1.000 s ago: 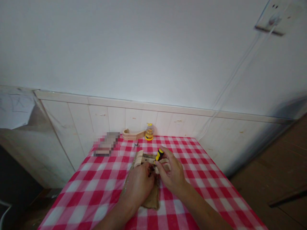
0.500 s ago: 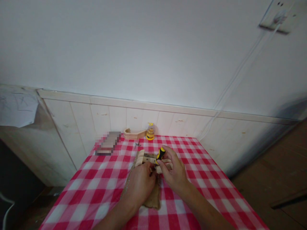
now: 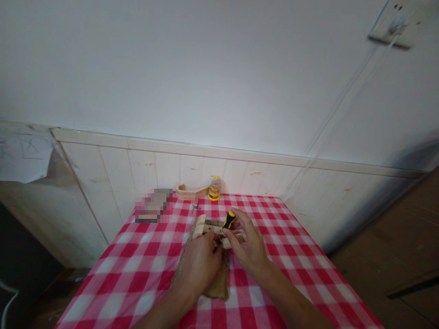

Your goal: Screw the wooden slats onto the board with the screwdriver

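Note:
A black and yellow screwdriver [image 3: 229,220] leans in my right hand [image 3: 252,246], its handle between thumb and fingers and its tip pointing down to the left. Below it lies a pale wooden piece [image 3: 214,228] with small dark holes, several parts joined together. My left hand [image 3: 202,260] is closed against the near side of this wood, fingertips close to the screwdriver's tip. Those fingers hide the exact contact point and any screw there. Under the wood and my left hand is a brown cardboard-like pad [image 3: 218,290].
A curved wooden part [image 3: 188,193] and a yellow-capped clear bit container [image 3: 214,189] stand at the table's back edge by the wall. Small dark screws [image 3: 195,208] lie before them. A blurred-out flat object [image 3: 154,205] rests back left. The tablecloth [image 3: 291,274] is red-and-white checked.
The screwdriver handle has turned or tilted very slightly in my right hand. Both hands stay in nearly the same place; the whole view has shifted a little.

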Demonstrator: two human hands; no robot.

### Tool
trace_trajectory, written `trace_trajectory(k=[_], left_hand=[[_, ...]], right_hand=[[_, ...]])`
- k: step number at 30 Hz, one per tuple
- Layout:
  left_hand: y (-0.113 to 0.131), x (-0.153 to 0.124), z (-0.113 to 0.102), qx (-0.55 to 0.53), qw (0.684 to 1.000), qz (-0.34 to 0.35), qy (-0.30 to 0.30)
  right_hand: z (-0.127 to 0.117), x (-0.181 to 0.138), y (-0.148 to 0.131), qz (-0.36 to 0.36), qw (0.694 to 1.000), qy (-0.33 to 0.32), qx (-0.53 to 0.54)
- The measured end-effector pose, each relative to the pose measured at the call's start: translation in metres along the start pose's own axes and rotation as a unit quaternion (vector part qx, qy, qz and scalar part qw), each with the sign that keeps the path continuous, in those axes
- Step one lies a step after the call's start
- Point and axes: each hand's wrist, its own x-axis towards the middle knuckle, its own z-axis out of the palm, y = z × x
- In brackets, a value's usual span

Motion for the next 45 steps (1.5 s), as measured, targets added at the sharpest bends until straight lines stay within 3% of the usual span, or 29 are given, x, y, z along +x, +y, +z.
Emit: trace_trajectory(k=[9, 19, 45], left_hand=[[0.0008, -0.0001, -0.0002, 0.002, 1.000, -0.001, -0.001], [0.0028, -0.0008, -0.0032, -0.005, 1.000, 0.000, -0.006], [-0.0004, 0.0002, 0.0009, -0.003, 1.000, 0.005, 0.006]], right_hand=[[-0.0026, -0.0022, -0.0034, -0.042, 0.998, 0.003, -0.041], [0.0018, -0.0030, 0.0020, -0.013, 1.000, 0.003, 0.007], [-0.0003, -0.0013, 0.0001, -0.022, 1.000, 0.014, -0.001]])
